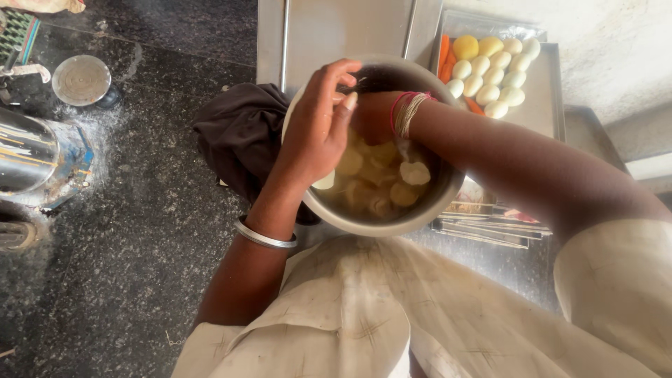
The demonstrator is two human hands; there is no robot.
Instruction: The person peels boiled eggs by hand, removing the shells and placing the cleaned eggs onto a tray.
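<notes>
Black speckled stone is making up the desk [140, 231], and it is running wide under everything, dusted with pale powder toward the left. A steel sheet [336, 31] is lying on it at the far side, and a dark brown cloth [238, 136] is bunched just left of the bowl. To the far right a steel tray [542, 91] is carrying rows of pale peeled eggs [493, 73] with orange carrot sticks [444, 59] beside them. Flat packets [490, 220] are stacked under the bowl's right edge.

The steel bowl [392, 224] is sitting in the middle, close to the person's body, and it is holding pale yellow potato pieces [381, 175] heaped toward its near right side.

Both hands are reaching into it. The left hand [318, 129] is coming over the left rim, its fingers [343, 105] curling loosely downward, and a pale piece is showing under the palm; whether it is being gripped I cannot tell. The right hand [371, 115] is dipping in from the far rim, mostly hidden behind the left, so its fingers cannot be read. The pieces are lying just below and nearer than both hands, the left being the closer.

A silver bangle [264, 236] is circling the left wrist; red and white threads [407, 112] are circling the right.
</notes>
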